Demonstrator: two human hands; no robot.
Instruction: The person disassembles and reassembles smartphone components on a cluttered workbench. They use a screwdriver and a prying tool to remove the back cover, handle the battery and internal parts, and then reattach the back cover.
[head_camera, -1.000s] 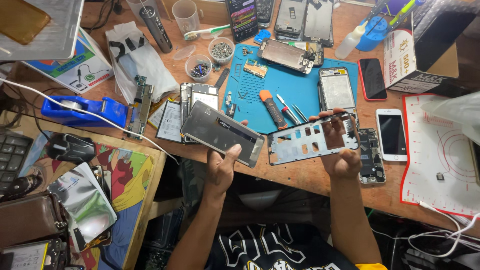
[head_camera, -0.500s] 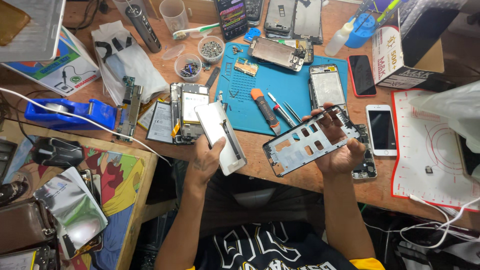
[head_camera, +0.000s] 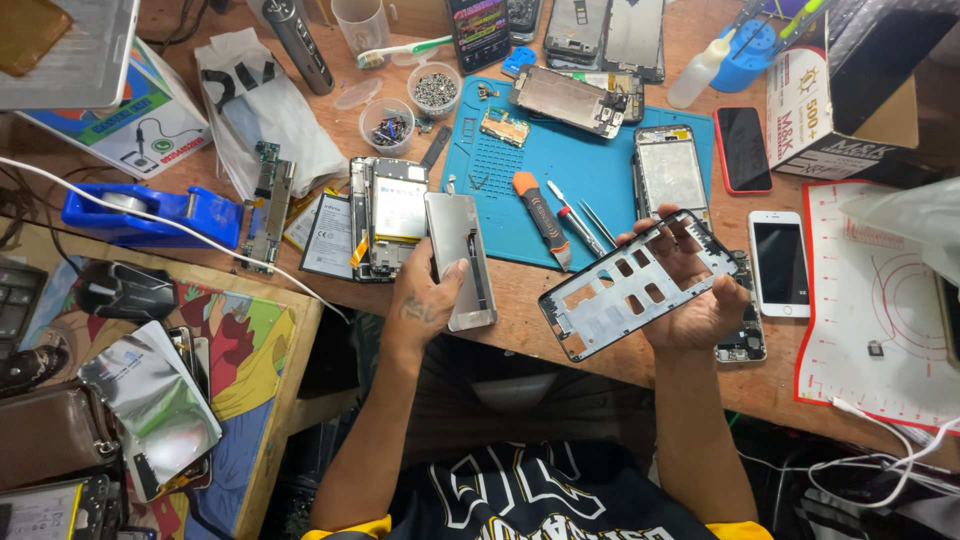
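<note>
Your left hand (head_camera: 425, 300) clamps a grey phone display panel (head_camera: 460, 260), thumb across its face and fingers behind, holding it above the near edge of the wooden workbench (head_camera: 520, 300). Your right hand (head_camera: 695, 310) cradles a perforated phone mid-frame (head_camera: 635, 283) from below, fingers curled round its far edge, tilted over the same edge. Between the two parts lie an orange-handled utility knife (head_camera: 540, 213), a small screwdriver (head_camera: 566, 212) and tweezers (head_camera: 598, 222) on the blue repair mat (head_camera: 560, 160). An opened phone with its battery (head_camera: 390, 215) lies just left of the panel; a white phone (head_camera: 780, 262) lies just right of the frame, and another dismantled phone (head_camera: 745, 340) lies partly hidden under your right hand.
</note>
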